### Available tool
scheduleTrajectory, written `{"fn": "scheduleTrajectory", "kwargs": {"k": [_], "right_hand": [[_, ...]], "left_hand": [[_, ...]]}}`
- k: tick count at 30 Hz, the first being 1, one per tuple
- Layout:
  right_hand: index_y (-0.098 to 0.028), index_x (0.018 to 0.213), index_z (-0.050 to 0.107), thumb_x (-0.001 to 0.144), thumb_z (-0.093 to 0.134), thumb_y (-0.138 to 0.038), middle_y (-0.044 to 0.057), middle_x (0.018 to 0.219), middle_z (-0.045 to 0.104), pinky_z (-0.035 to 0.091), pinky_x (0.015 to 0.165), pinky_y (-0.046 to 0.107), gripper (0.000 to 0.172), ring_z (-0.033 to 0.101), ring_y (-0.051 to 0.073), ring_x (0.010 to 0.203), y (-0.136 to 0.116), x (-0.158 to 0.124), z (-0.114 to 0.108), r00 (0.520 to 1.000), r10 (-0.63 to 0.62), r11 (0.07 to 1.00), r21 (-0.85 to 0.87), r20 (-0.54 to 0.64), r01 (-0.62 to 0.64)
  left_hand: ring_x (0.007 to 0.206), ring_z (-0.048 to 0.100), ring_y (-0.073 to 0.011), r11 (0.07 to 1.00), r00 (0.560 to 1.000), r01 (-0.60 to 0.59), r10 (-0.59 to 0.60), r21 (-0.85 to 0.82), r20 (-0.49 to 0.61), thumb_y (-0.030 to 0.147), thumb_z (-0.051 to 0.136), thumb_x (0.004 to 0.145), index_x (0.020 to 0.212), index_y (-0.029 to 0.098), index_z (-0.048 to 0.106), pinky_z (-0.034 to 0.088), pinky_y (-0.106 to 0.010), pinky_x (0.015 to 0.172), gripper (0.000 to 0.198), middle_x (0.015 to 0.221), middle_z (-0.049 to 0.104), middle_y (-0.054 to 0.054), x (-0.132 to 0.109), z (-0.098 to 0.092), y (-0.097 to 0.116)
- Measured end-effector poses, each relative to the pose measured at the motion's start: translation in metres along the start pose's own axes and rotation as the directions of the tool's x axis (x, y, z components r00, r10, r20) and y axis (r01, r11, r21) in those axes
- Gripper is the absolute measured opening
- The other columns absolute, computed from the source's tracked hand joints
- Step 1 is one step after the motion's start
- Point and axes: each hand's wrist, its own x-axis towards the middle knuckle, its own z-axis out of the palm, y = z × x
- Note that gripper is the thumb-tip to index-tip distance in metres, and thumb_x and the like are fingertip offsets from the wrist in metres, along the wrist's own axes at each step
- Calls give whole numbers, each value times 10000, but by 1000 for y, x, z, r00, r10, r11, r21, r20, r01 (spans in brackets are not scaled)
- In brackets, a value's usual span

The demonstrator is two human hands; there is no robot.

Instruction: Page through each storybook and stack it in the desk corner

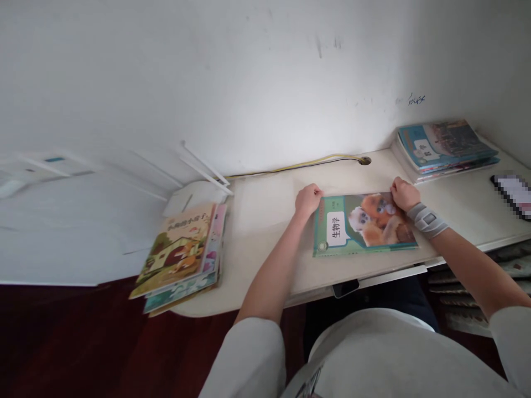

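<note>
A green textbook [363, 224] with orange monkeys on its cover lies flat on the cream desk [265, 221] in front of me. My left hand [307, 199] is curled at the book's far left corner, fingers closed on its edge. My right hand [404, 193], with a grey wrist wrap, is curled on the book's far right corner in the same way.
A stack of picture books [182, 254] sits at the desk's left end, overhanging the edge. Another stack of blue books [446, 148] lies at the far right by the wall. A phone [512, 193] lies at the right edge. A cable [298, 164] runs along the wall.
</note>
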Motion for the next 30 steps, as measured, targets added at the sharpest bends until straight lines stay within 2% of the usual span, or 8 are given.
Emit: {"fn": "scheduleTrajectory", "kwargs": {"k": [6, 8, 10, 13, 15, 16, 21, 30], "right_hand": [[-114, 1109, 486, 934, 299, -253, 169, 994, 645, 408, 657, 311, 291, 627, 245, 875, -18, 10, 3, 998, -63, 990, -124, 9, 64], [-117, 1104, 478, 938, 293, -259, 162, 994, 646, 400, 656, 304, 286, 625, 240, 874, -17, 12, 4, 998, -69, 989, -132, 12, 70], [-119, 1102, 471, 940, 292, -261, 158, 994, 648, 393, 655, 300, 280, 624, 238, 874, -16, 12, 5, 998, -65, 989, -136, 14, 66], [-120, 1105, 463, 941, 299, -261, 151, 993, 651, 391, 652, 303, 271, 624, 244, 870, -15, 13, 6, 998, -59, 989, -136, 15, 61], [-117, 1108, 460, 943, 299, -262, 151, 992, 653, 393, 656, 304, 272, 625, 245, 871, -15, 14, 6, 998, -55, 989, -139, 20, 57], [-115, 1109, 459, 945, 296, -259, 153, 992, 652, 395, 663, 305, 273, 625, 245, 874, -15, 15, 5, 998, -53, 988, -140, 28, 57], [-105, 1104, 474, 935, 315, -224, 169, 1009, 644, 404, 702, 309, 261, 620, 244, 900, -18, 14, -2, 993, -82, 987, -132, 81, 92], [-111, 1117, 528, 898, 357, -250, 167, 1009, 636, 421, 742, 345, 311, 590, 269, 902, -12, 15, 1, 993, -116, 990, -74, 29, 118]], "left_hand": [[996, 603, -252, 993, 998, 71, -70, 99, -8, 264, 437, 870, 998, 207, 607, 450, -360, 821, 220, 1043, 666, -98, -14, -5, 3], [1121, 544, -273, 989, 999, -3, 9, 146, -45, 274, 421, 883, 1206, 172, 510, 436, -390, 883, 351, 1203, 595, -145, -30, -10, 9], [1282, 404, -283, 961, 978, -202, 209, 189, -16, 333, 403, 901, 1368, 128, 340, 368, -420, 995, 514, 1391, 436, -183, -51, -15, 20], [1405, 174, -283, 827, 817, -550, 502, 120, 284, 525, 312, 911, 1450, 146, 188, 219, -469, 1102, 670, 1517, 236, -151, -86, -16, 38], [1419, 89, -296, 790, 730, -609, 520, 76, 444, 626, 220, 889, 1468, 175, 151, 177, -513, 1108, 736, 1539, 162, -127, -102, -11, 47], [1420, 65, -306, 795, 721, -601, 495, 81, 484, 658, 185, 875, 1472, 184, 145, 166, -533, 1106, 763, 1544, 139, -119, -107, -8, 49], [1412, 63, -349, 810, 789, -550, 425, 202, 443, 699, 197, 845, 1473, 192, 172, 113, -598, 1099, 807, 1548, 120, -105, -114, 11, 50], [1412, 112, -332, 805, 822, -549, 473, 224, 316, 683, 263, 844, 1469, 230, 199, 91, -590, 1112, 775, 1541, 179, -92, -124, 24, 43]]}}
